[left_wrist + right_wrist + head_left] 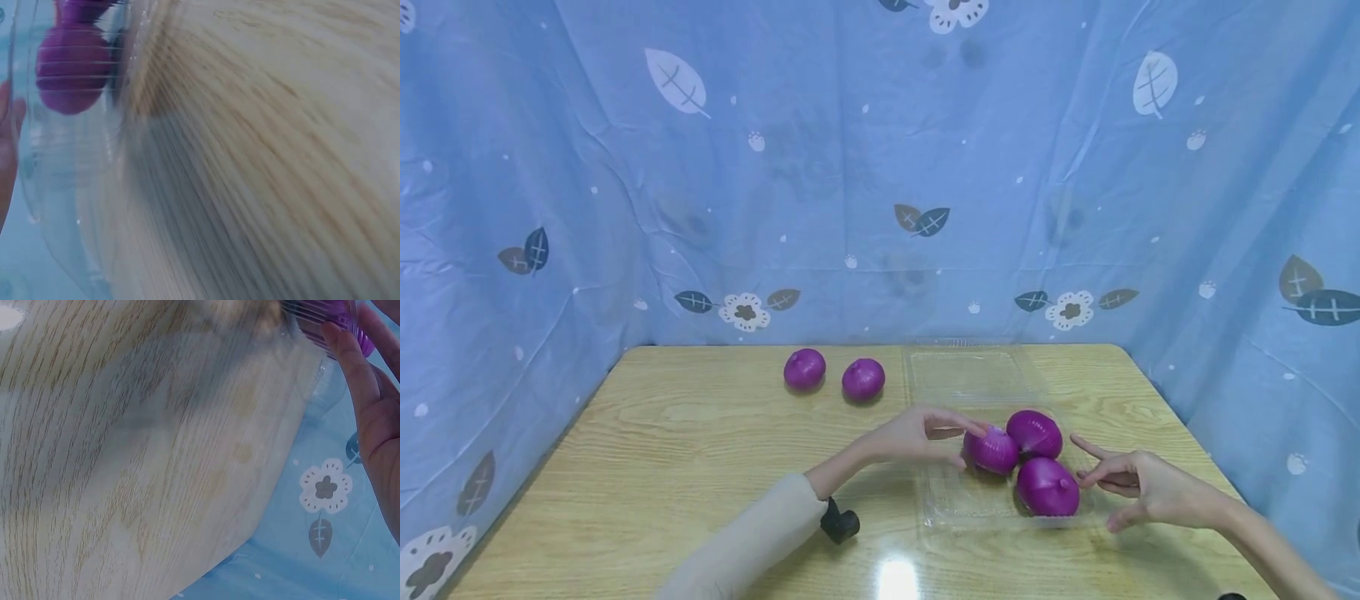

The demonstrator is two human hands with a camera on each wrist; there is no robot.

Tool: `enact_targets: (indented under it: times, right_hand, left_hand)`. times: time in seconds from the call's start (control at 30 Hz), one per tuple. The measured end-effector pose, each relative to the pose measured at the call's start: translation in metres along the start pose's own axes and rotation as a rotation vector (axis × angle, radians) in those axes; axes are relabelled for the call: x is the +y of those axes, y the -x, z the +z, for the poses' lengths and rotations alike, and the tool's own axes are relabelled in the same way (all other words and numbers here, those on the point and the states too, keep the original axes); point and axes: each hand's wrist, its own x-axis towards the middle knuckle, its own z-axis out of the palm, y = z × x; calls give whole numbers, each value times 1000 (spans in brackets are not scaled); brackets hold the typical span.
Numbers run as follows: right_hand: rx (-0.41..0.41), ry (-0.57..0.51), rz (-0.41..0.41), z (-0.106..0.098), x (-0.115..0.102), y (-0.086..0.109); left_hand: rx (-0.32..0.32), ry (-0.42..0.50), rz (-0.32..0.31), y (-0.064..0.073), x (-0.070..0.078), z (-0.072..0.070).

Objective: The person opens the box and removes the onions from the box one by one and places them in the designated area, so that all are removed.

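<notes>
Three purple onions sit together in a clear plastic box: a left one (992, 452), a back one (1035, 434) and a front one (1048, 487). My left hand (917, 437) reaches over the box's left side, fingertips at the top of the left onion and thumb beside it, fingers loosely spread. At the right side is my right hand (1157, 490), fingers spread, a fingertip close to the front onion. In the right wrist view, that hand's fingers (355, 365) lie against the clear wall. The clear plastic box (955, 518) lies on the table.
The box's clear lid (962, 375) lies open toward the back. Two more purple onions, one (805, 369) and another (863, 380), rest on the wooden table (647, 467) left of the lid. A blue patterned curtain (850, 167) hangs behind and beside the table.
</notes>
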Motion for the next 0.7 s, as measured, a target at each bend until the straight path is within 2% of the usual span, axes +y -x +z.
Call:
enact_targets:
  times: [0.13, 0.27, 0.4, 0.53, 0.7]
  right_hand:
    - [8, 13, 5, 1, 0, 0]
    - [11, 16, 6, 1, -1, -1]
    - [15, 23, 3, 1, -3, -3]
    - [14, 23, 4, 1, -4, -5]
    - [9, 14, 9, 0, -5, -6]
  left_hand:
    - [150, -11, -86, -9, 2, 7]
    - [305, -26, -199, -12, 7, 12]
    - [407, -50, -294, -13, 11, 15]
    - [426, -34, -357, -17, 13, 18]
    - [380, 4, -422, -24, 14, 25]
